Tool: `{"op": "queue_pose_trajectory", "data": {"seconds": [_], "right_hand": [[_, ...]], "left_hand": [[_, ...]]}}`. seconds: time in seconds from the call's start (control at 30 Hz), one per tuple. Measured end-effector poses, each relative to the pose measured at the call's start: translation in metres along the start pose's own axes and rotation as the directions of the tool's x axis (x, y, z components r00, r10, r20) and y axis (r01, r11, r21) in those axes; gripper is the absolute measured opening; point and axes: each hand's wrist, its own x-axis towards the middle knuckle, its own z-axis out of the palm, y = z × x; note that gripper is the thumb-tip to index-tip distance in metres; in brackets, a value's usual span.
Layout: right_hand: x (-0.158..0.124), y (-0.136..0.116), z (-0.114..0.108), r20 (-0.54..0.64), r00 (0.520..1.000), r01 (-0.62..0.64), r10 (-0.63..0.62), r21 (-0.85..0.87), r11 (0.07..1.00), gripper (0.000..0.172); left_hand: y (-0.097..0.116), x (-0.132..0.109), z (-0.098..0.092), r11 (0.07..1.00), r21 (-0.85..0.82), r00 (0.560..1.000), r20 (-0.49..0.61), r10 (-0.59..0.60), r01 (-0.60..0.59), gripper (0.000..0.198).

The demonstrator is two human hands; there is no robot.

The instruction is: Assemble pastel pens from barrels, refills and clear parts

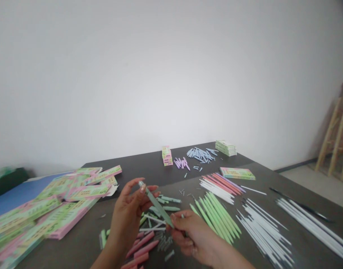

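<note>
The grey-green pen (156, 205) is held in the air between both hands, left of the row of lime-green pens (219, 216), which serves as landmark. Its long axis slants from a raised end, farther from the row, down to a lower end nearer it. The left hand (129, 203), well left of the row, pinches that raised end between thumb and fingers; the right hand (189, 233), just left of the row and the nearer of the two to it, has thumb and fingers closed about the lower end. A small greenish piece (183, 216) shows at the right fingers; whether it is part of the pen I cannot tell. Loose muted-green barrels (171, 199) lie left of the row, behind the pen, and red barrels (147, 249) lie farther left, nearer the wearer.
</note>
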Motion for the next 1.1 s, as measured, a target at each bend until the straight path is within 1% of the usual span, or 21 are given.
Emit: {"op": "queue_pose_trajectory", "data": {"seconds": [0.1,0.13,0.2,0.27,0.33,0.43,0.5,0.57,0.6,0.63,0.67,0.7,0.77,0.83,0.9,0.93,0.97,1.03,1.07,1.1], "right_hand": [[-0.002,-0.001,-0.003,0.194,0.978,-0.109,0.080,0.145,0.983,0.021],[-0.002,-0.001,-0.004,0.240,0.966,-0.138,0.096,0.166,0.976,0.019],[0.000,0.001,-0.006,0.285,0.953,-0.161,0.103,0.189,0.969,0.017],[0.001,0.004,-0.006,0.269,0.960,-0.134,0.082,0.180,0.974,0.016],[0.003,0.006,-0.005,0.235,0.970,-0.102,0.065,0.146,0.984,0.018],[0.007,0.011,0.001,0.174,0.985,-0.033,0.024,0.048,0.998,0.028],[0.006,0.013,0.005,0.105,0.994,0.042,-0.038,-0.040,0.998,0.037],[0.003,0.013,0.009,0.032,0.996,0.091,-0.087,-0.144,0.985,0.045],[0.001,0.012,0.011,-0.003,0.995,0.097,-0.100,-0.195,0.976,0.047],[-0.002,0.011,0.012,-0.044,0.993,0.094,-0.108,-0.244,0.965,0.048],[-0.003,0.011,0.012,-0.081,0.991,0.075,-0.102,-0.290,0.954,0.048],[-0.005,0.010,0.012,-0.107,0.990,0.053,-0.094,-0.335,0.941,0.048],[-0.005,0.011,0.010,-0.128,0.989,0.015,-0.076,-0.426,0.905,0.051],[-0.004,0.013,0.007,-0.104,0.992,0.012,-0.076,-0.519,0.855,0.053],[-0.003,0.015,0.006,-0.060,0.988,0.075,-0.140,-0.606,0.792,0.049],[-0.003,0.016,0.005,-0.034,0.981,0.123,-0.190,-0.646,0.753,0.045],[-0.004,0.017,0.005,-0.003,0.970,0.177,-0.244,-0.681,0.711,0.040],[-0.005,0.018,0.005,0.049,0.944,0.253,-0.326,-0.740,0.623,0.033],[-0.006,0.018,0.005,0.065,0.938,0.266,-0.340,-0.764,0.588,0.032],[-0.006,0.018,0.005,0.074,0.938,0.266,-0.340,-0.783,0.563,0.031]], "left_hand": [[0.002,-0.006,0.007,0.999,-0.033,0.997,0.063,-0.034,0.037,0.061],[0.002,-0.008,0.009,0.998,-0.037,0.996,0.079,-0.046,0.049,0.066],[0.003,-0.010,0.010,0.997,-0.038,0.993,0.102,-0.066,0.070,0.073],[0.002,-0.012,0.010,0.996,-0.038,0.989,0.130,-0.075,0.080,0.075],[0.001,-0.012,0.010,0.997,-0.041,0.985,0.162,-0.055,0.063,0.077],[0.001,-0.012,0.012,0.998,-0.051,0.985,0.170,-0.016,0.025,0.079],[0.008,-0.011,0.011,0.999,-0.044,0.990,0.140,0.000,0.006,0.078],[0.026,-0.008,0.003,1.000,-0.011,0.996,0.088,0.024,-0.023,0.075],[0.039,-0.008,-0.005,0.999,0.010,0.997,0.066,0.032,-0.033,0.074],[0.055,-0.008,-0.014,0.997,0.028,0.997,0.016,0.075,-0.075,0.071],[0.071,-0.010,-0.026,0.994,0.051,0.995,-0.018,0.101,-0.100,0.068],[0.088,-0.015,-0.039,0.993,0.071,0.994,-0.039,0.099,-0.096,0.068],[0.117,-0.030,-0.066,0.991,0.125,0.994,-0.095,0.057,-0.044,0.069],[0.134,-0.053,-0.092,0.967,0.250,0.987,-0.160,-0.011,0.051,0.076],[0.137,-0.076,-0.117,0.907,0.391,0.970,-0.235,-0.069,0.159,0.080],[0.133,-0.086,-0.130,0.869,0.445,0.956,-0.277,-0.097,0.217,0.077],[0.127,-0.094,-0.143,0.837,0.490,0.937,-0.341,-0.074,0.244,0.067],[0.109,-0.106,-0.170,0.781,0.545,0.863,-0.505,0.017,0.303,0.041],[0.099,-0.109,-0.184,0.760,0.563,0.826,-0.560,0.061,0.325,0.033],[0.090,-0.112,-0.197,0.732,0.593,0.799,-0.590,0.114,0.334,0.031]]}}
